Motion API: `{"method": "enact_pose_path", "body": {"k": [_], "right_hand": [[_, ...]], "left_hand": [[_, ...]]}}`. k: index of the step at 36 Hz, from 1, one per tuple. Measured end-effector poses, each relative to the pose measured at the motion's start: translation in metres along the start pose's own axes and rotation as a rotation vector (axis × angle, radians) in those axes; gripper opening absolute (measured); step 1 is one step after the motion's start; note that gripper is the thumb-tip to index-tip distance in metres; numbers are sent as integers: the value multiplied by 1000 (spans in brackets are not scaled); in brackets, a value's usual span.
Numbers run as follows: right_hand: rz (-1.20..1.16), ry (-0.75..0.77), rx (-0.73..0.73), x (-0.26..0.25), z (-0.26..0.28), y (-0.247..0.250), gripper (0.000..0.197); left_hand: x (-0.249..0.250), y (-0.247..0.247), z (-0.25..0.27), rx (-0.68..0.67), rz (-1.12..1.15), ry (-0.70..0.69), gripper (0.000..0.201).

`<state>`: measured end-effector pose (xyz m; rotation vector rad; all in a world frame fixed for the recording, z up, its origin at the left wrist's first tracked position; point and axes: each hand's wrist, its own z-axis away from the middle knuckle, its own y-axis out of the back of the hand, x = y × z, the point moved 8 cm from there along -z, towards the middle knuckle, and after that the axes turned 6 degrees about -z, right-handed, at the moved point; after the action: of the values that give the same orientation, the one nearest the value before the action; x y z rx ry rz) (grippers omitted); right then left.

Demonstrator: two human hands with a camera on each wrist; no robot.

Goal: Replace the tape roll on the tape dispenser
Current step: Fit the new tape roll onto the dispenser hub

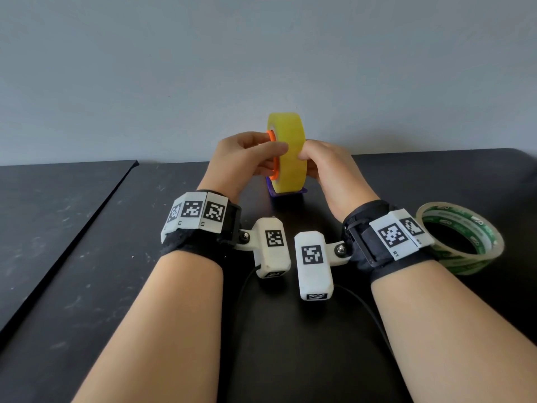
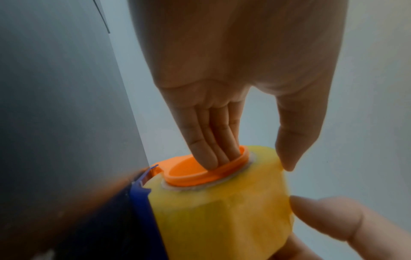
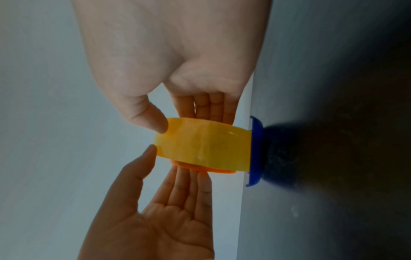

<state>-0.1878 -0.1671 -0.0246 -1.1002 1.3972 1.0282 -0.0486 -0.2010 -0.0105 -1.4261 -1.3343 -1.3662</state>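
Note:
A yellow tape roll (image 1: 290,152) stands upright on the small blue dispenser base (image 1: 287,194) on the black table. An orange hub (image 1: 272,138) sits in its core and sticks out on the left side. My left hand (image 1: 261,154) presses straight fingers (image 2: 209,151) into the hub (image 2: 200,174), and its thumb touches the roll's rim. My right hand (image 1: 311,158) pinches the roll (image 3: 204,146) from the right, thumb on the outer face and fingers behind the side. The blue base (image 3: 256,149) shows under the roll. The roll's right side is hidden.
A second tape roll (image 1: 462,237), clear with green print, lies flat on the table just right of my right wrist. A black mat (image 1: 58,199) covers the left part of the table. A grey wall stands close behind the dispenser.

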Motion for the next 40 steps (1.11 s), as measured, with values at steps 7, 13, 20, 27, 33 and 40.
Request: {"method": "enact_pose_path", "body": {"k": [7, 13, 20, 27, 33, 40], "right_hand": [[7, 25, -44, -6, 7, -4, 32], [8, -6, 7, -3, 8, -1, 35], [-76, -54, 40, 0, 5, 2, 20], [-114, -61, 14, -2, 9, -1, 36], [-61, -43, 37, -7, 12, -1, 18], [-87, -55, 37, -3, 9, -1, 27]], "left_hand": [[0, 1, 0, 21, 1, -10, 20], [0, 3, 0, 23, 6, 3, 20], [1, 1, 1, -5, 2, 3, 30], [2, -1, 1, -5, -27, -1, 24], [1, 1, 1, 2, -26, 7, 22], [1, -1, 1, -7, -12, -1, 27]]}}
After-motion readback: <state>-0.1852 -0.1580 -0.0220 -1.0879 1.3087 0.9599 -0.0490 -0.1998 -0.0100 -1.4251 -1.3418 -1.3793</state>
